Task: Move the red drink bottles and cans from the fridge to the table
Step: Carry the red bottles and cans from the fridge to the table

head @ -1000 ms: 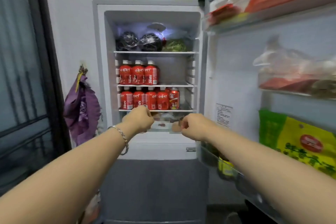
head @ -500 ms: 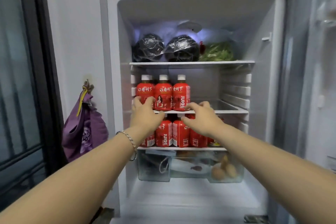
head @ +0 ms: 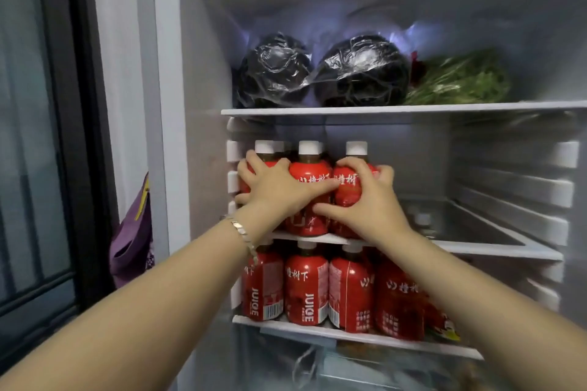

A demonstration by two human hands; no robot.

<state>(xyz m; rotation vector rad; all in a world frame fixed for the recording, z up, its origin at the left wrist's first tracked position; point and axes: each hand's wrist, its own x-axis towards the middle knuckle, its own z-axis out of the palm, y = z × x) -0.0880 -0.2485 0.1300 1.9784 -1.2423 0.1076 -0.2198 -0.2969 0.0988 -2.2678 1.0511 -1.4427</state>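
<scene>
Three red juice bottles with white caps stand in a row on the middle fridge shelf (head: 476, 249). My left hand (head: 274, 189) wraps the left bottle (head: 265, 154), its thumb reaching across the middle bottle (head: 309, 174). My right hand (head: 365, 203) grips the right bottle (head: 349, 187), thumb under the middle one. More red bottles (head: 306, 289) line the lower shelf (head: 349, 332), and a red can (head: 441, 320) sits half hidden behind my right forearm.
Two dark plastic-wrapped balls (head: 317, 71) and bagged greens (head: 460, 79) lie on the top shelf. The right half of the middle shelf holds nothing. A clear drawer (head: 317, 362) sits below. A purple bag (head: 133, 232) hangs on the wall left of the fridge.
I have come closer to the fridge. Both hands rose from the shelf edge and closed around the upper row of bottles.
</scene>
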